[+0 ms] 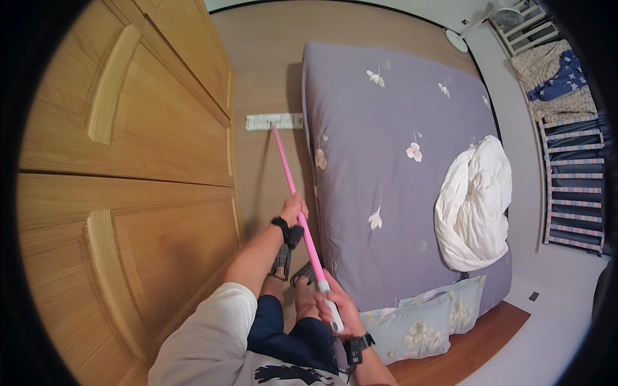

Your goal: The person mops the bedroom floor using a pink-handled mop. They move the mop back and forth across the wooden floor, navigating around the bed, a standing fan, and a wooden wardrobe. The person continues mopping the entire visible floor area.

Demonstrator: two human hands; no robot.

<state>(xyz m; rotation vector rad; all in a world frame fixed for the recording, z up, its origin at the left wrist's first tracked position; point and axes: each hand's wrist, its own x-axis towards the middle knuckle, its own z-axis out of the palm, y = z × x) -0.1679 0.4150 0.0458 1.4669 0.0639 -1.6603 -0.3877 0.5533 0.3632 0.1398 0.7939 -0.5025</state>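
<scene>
gripping pink pole [309, 244] — left hand [293, 211] midway, right hand [344, 310] at white handle [329, 299], fingers of both wrapped round — mop head [264, 122] on floor [267, 71].

From your head, the fisheye camera looks steeply down past your near right hand [347, 314] and farther left hand [292, 210] toward the floor [264, 64].

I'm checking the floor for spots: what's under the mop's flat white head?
Tan floor shows beyond and before the mop head on the pink pole; whatever lies directly beneath is covered.
</scene>
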